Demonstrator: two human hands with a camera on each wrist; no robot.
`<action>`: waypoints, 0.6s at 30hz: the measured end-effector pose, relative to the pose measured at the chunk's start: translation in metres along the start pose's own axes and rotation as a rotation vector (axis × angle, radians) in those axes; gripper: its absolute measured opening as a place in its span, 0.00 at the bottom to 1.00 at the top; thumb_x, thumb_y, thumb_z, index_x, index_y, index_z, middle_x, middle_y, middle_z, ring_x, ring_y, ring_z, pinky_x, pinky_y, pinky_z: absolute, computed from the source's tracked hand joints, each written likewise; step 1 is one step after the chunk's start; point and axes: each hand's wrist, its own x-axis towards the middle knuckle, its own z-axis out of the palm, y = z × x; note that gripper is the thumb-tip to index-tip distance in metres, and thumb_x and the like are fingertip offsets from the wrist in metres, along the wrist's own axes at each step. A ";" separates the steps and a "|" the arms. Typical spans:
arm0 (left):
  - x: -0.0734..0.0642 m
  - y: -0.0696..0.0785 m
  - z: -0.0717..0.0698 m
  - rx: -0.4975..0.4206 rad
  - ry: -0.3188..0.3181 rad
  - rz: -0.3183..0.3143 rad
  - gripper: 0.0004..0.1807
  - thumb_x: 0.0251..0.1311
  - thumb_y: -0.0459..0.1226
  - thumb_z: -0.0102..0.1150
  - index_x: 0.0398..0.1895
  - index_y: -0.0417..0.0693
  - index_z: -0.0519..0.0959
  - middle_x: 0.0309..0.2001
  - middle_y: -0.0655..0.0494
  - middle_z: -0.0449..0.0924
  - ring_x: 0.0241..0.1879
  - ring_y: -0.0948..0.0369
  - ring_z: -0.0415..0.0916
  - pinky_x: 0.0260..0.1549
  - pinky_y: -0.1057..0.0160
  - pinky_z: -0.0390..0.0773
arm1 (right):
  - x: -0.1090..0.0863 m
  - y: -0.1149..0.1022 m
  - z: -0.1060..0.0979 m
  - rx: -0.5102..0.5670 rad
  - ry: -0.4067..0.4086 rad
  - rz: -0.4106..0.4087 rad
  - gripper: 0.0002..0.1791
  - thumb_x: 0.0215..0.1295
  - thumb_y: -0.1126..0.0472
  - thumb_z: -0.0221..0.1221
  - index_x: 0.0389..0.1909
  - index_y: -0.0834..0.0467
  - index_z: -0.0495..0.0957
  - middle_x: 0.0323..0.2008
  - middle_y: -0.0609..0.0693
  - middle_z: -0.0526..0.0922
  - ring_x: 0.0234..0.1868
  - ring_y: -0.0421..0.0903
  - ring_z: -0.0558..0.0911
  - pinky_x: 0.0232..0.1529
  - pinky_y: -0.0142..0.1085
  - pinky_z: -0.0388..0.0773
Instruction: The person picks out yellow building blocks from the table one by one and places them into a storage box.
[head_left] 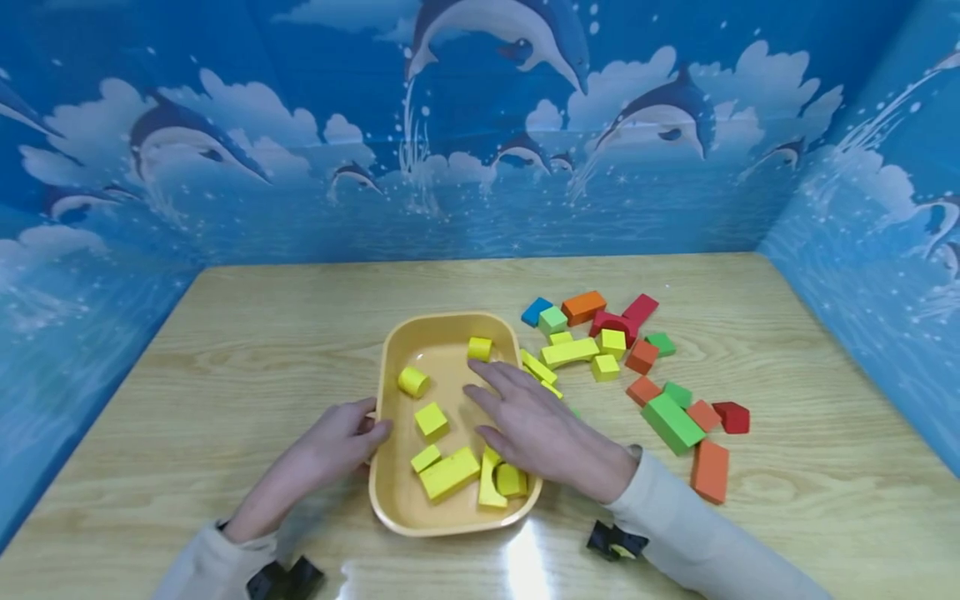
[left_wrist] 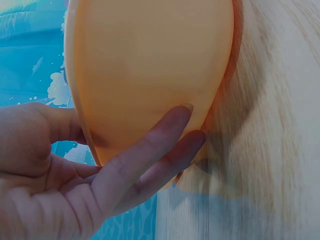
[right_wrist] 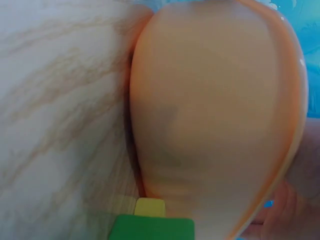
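A tan plastic bin stands on the table with several yellow blocks in it, among them a cylinder, a cube and a long block. My left hand holds the bin's left side; in the left wrist view its thumb goes over the rim and its fingers lie along the outer wall. Over the right rim reaches my right hand, fingers spread above the inside, holding nothing that I can see. Another yellow cylinder lies just beyond its fingertips. Beneath it sits a yellow arch block.
Right of the bin lie loose blocks: a yellow arch, an orange block, a blue block, a large green block and several red ones. A green block is close by the bin's outer wall. Dolphin-printed cloth walls border the table.
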 end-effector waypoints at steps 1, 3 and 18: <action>0.000 0.000 0.000 -0.001 0.002 -0.007 0.19 0.67 0.32 0.47 0.56 0.25 0.69 0.32 0.47 0.82 0.30 0.57 0.81 0.26 0.60 0.84 | 0.000 0.002 -0.001 0.016 0.014 0.001 0.26 0.62 0.56 0.64 0.60 0.61 0.74 0.67 0.60 0.65 0.66 0.56 0.67 0.68 0.47 0.65; 0.000 0.001 0.000 0.002 -0.001 -0.008 0.19 0.67 0.32 0.47 0.56 0.25 0.68 0.33 0.47 0.82 0.30 0.56 0.81 0.26 0.60 0.85 | -0.002 0.006 -0.004 0.049 0.062 0.005 0.24 0.61 0.59 0.64 0.58 0.61 0.76 0.65 0.60 0.68 0.65 0.55 0.69 0.66 0.47 0.67; 0.000 -0.001 -0.002 0.008 -0.008 0.022 0.19 0.67 0.31 0.46 0.56 0.24 0.67 0.32 0.47 0.82 0.29 0.56 0.81 0.24 0.60 0.84 | -0.049 0.084 -0.025 0.003 0.113 0.369 0.21 0.53 0.70 0.67 0.50 0.65 0.79 0.52 0.61 0.79 0.53 0.58 0.77 0.50 0.53 0.79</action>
